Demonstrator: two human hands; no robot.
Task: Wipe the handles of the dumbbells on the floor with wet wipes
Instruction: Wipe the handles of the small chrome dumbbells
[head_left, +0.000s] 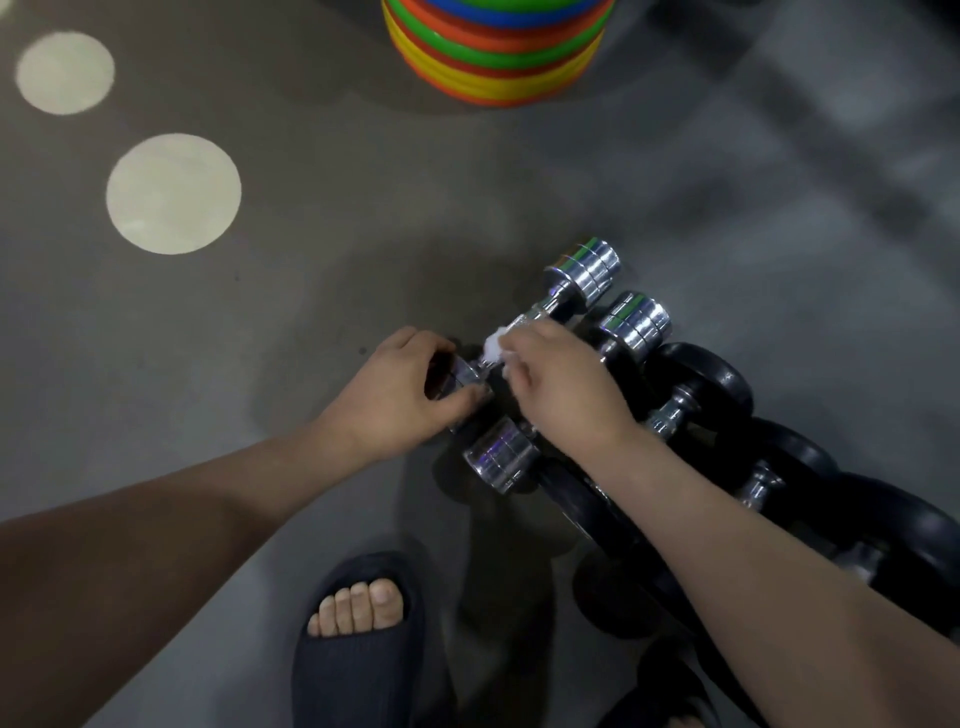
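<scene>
**A:** We're mid-wipe on the leftmost chrome dumbbell (582, 273), at the end of the row on the grey floor (311, 260). The left hand (400, 387) curls round its near head, pinning it down.

**B:** And the right hand (563, 384) pinches a bunched white wet wipe (493, 345) against the handle (524, 319), close to that near head. The hands are nearly touching, both clamped on.

**A:** Texture matters here. The handle looks like knurled steel, a thin round bar between stacked, mirror-bright discs. A soft damp wipe may snag on that.

**B:** So I'd say the next move calls for dragging the wipe up the bar toward the far head. Add a twist to reach the underside, while the left hand stops any rolling.

**A:** Early in the job, I reckon. A second chrome dumbbell (634, 322) lies just beside it. Then come the black dumbbells (711, 384), with matte, rubbery-looking round heads and short metal handles.

**B:** Beyond them, a stack of glossy coloured rings (498, 57).
</scene>
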